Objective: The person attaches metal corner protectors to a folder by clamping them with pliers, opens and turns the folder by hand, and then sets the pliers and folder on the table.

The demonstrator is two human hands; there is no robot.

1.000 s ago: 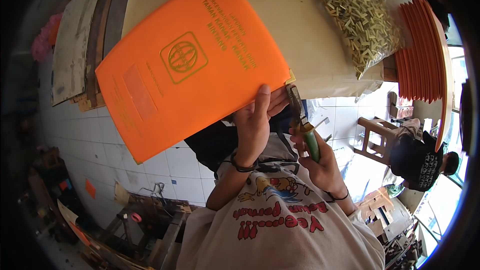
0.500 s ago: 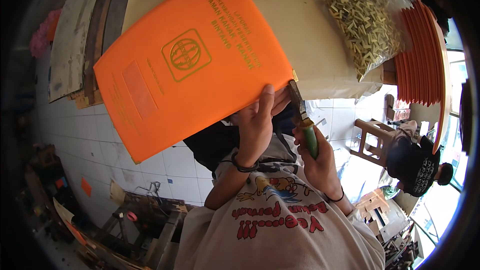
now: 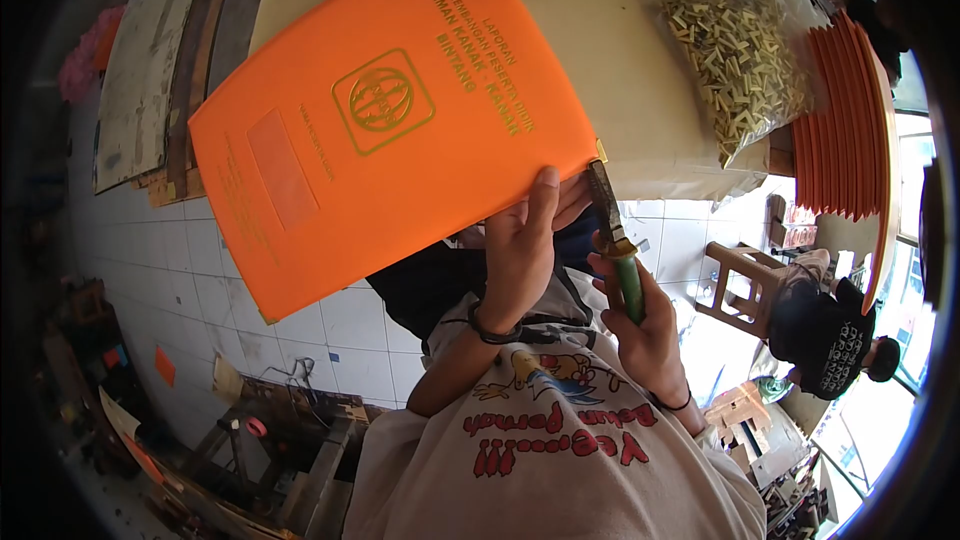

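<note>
My left hand grips an orange folder cover by its near edge, thumb on the front and the other fingers partly behind it. Gold lettering and a round emblem in a square frame are printed on the cover. My right hand is closed around the green handle of a pair of pliers. The dark jaws reach up to the cover's right-hand corner, where a small gold metal corner piece sits. Whether the jaws are pressing on that piece I cannot tell.
A clear bag of small gold metal pieces lies on the brown-covered table. Right of it stands a stack of orange covers. A person in black is beside a stool on the right.
The cover, my left hand and the pliers have shifted slightly right in view. The pliers now stand a little more upright. Both hands keep their hold.
</note>
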